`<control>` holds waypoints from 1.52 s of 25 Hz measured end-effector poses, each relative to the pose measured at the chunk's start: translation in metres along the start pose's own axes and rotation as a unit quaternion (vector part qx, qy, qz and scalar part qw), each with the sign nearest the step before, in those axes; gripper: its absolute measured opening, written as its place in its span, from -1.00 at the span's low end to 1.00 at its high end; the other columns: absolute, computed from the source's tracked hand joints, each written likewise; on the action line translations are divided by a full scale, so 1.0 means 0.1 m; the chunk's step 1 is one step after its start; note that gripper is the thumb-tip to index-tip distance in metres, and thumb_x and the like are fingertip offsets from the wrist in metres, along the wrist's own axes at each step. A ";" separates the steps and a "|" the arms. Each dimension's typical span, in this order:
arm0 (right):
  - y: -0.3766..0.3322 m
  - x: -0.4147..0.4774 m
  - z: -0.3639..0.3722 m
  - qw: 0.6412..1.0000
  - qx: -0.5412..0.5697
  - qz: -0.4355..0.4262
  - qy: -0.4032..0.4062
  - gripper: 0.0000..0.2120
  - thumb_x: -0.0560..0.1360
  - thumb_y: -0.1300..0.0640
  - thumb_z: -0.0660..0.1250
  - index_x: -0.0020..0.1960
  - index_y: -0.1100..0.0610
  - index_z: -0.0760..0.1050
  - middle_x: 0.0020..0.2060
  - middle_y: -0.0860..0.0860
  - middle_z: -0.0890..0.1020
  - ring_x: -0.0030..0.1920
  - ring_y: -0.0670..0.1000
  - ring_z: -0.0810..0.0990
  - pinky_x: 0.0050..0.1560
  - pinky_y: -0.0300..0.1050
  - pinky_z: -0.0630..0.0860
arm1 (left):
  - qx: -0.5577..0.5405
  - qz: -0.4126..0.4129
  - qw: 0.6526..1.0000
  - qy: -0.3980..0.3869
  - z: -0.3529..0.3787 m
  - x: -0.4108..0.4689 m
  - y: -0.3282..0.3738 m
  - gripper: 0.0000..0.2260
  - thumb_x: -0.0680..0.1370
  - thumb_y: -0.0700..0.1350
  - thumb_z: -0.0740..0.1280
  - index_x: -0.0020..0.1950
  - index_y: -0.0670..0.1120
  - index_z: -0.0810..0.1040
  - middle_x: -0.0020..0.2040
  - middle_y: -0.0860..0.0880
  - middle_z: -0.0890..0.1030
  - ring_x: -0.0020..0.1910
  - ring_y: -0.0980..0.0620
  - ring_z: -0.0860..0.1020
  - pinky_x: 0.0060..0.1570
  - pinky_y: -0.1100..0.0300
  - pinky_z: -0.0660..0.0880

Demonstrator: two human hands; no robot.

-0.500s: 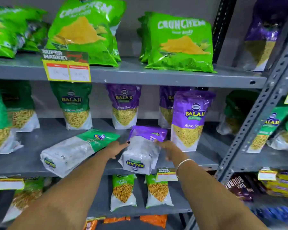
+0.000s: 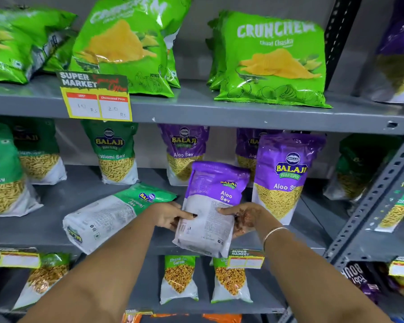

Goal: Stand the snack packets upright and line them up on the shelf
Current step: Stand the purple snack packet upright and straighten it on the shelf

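- Purple packet held at the front of the middle shelf, back face toward the camera, tilted, its lower end hanging past the shelf lip; purple top up.
- Left hand closed on the packet's left edge, thumb across the white panel; right hand closed on its right edge, fingers partly behind; both grip the lower half.
- Handling, judged: light; soft film pouch with loose fill, so it will sag and bulge rather than stay stiff; glossy skin, likely slippery; contents crushable, so squeeze little; side edges near the base look the best hold for setting the bottom flat.
- Green packet lies flat just left of it, top end pointing right, touching or nearly touching the left hand; not yet stood.
- Standing purple packet just right, very near the right hand; a nudge could tip it.
- Open room: bare shelf between those two, behind the held packet; back-row packet bounds the depth.
- Upper shelf edge is well above; headroom looks ample.
- Price tag on the lip sits right under the packet's bottom corner; may snag.
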State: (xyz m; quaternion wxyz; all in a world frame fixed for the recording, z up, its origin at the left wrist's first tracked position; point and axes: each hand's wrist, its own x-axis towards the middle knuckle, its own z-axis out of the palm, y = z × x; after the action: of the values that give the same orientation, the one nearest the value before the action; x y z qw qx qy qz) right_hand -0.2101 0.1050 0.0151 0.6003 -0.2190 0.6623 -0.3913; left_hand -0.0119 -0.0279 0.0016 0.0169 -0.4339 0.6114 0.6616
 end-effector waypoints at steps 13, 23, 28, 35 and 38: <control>-0.39 0.61 0.26 0.940 -0.058 -0.298 0.154 -0.37 -0.09 0.13 0.60 -0.03 0.12 0.56 0.10 0.30 0.64 0.12 0.27 0.61 0.19 0.26 0.52 | 0.025 0.230 0.942 0.242 -0.25 0.33 0.08 -0.29 0.04 -0.25 0.56 0.17 -0.17 0.47 0.17 -0.19 0.62 0.17 -0.16 0.57 0.19 -0.13 0.50; -0.34 0.66 0.43 0.956 -0.066 -0.188 0.214 -0.41 0.30 0.13 0.53 0.06 0.20 0.16 -0.06 0.08 0.54 -0.08 0.05 0.57 -0.26 -0.13 0.57 | 0.051 0.199 0.959 0.193 -0.38 0.29 -0.03 -0.41 0.28 -0.41 0.44 0.27 -0.17 0.40 0.10 -0.09 0.57 0.05 -0.05 0.54 0.06 0.09 0.52; -0.33 0.76 0.49 0.968 0.013 -0.149 0.201 -0.58 0.46 0.19 0.37 0.04 0.15 0.10 -0.20 0.10 0.47 -0.42 -0.06 0.42 -0.58 -0.28 0.41 | 0.081 0.180 0.962 0.188 -0.54 0.23 0.00 -0.72 0.38 -0.51 0.26 -0.25 -0.13 0.52 -0.37 0.04 0.60 -0.32 0.13 0.47 -0.40 0.51 0.41; -0.33 0.65 0.48 0.961 -0.227 -0.157 0.023 -0.32 0.33 0.38 0.41 0.37 0.07 0.27 0.15 -0.05 0.41 0.17 -0.09 0.43 0.02 -0.28 0.46 | 0.069 0.194 0.962 0.177 -0.42 0.29 -0.02 -0.31 0.27 -0.28 0.54 0.33 -0.14 0.32 0.08 -0.09 0.49 0.09 0.02 0.49 0.13 0.22 0.41; -0.27 0.67 0.52 0.953 -0.235 -0.187 -0.038 -0.13 0.23 0.17 0.56 0.41 0.04 0.17 0.28 -0.04 0.48 0.29 -0.02 0.45 0.24 -0.07 0.49 | 0.040 0.200 0.963 0.175 -0.34 0.29 0.04 -0.12 0.31 -0.32 0.50 0.49 -0.12 0.06 0.20 -0.10 0.46 0.29 -0.08 0.43 0.30 0.10 0.37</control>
State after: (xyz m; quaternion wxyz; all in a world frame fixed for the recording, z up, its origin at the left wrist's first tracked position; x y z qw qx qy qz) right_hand -0.1768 0.0249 -0.0038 0.4725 -0.4881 0.6597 -0.3213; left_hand -0.0132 -0.0714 -0.0082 -0.2056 -0.4107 0.7050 0.5404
